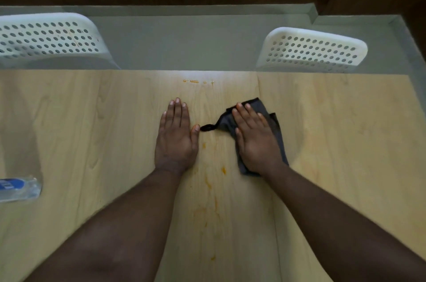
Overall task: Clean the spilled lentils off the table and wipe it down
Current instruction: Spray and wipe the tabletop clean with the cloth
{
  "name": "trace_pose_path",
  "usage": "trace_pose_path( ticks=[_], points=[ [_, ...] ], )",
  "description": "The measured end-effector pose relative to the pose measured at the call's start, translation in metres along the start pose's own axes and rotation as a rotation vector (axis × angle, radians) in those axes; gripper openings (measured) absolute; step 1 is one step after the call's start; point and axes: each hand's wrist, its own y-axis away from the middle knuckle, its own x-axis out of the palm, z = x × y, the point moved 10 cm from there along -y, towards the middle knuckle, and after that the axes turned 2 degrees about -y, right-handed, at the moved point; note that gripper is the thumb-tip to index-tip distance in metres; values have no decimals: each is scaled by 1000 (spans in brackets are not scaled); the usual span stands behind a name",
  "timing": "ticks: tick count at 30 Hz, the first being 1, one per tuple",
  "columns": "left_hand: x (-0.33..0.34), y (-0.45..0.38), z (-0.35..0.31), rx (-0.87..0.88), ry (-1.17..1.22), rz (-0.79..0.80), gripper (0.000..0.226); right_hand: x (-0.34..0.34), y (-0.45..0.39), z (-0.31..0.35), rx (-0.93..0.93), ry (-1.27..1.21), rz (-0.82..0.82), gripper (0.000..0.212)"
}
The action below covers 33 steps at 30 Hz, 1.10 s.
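Right hand presses flat on the cloth; left hand lies flat, fingers together; smearing risks the orange residue at six o'clock, missing drops at twelve.

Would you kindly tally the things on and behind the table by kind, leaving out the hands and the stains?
Dark grey cloth, under the flat right hand: 1
Clear plastic bottle, at the table's left edge: 1
White perforated chairs, beyond the far edge: 2
Total: 4
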Motion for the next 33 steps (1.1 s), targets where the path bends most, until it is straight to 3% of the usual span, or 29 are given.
trace_pose_path(
  ticks=[4,8,16,24,27,33],
  points=[
    [0,-1,0,-1,-3,-1,73,-8,-74,-11,150,32,-80,56],
    [0,-1,1,3,8,-12,72,2,-92,16,117,23,-75,57],
    [-8,2,0,20,67,-21,71,28,80,51,18,2,-23,56],
    [-7,17,-1,90,102,-11,70,15,20,18,247,12,-115,56],
    [-3,27,4,133,87,12,71,28,42,47,160,-6,-72,57],
    [-5,100,20,154,72,38,72,44,186,80,16,3,22,56]
  ],
)
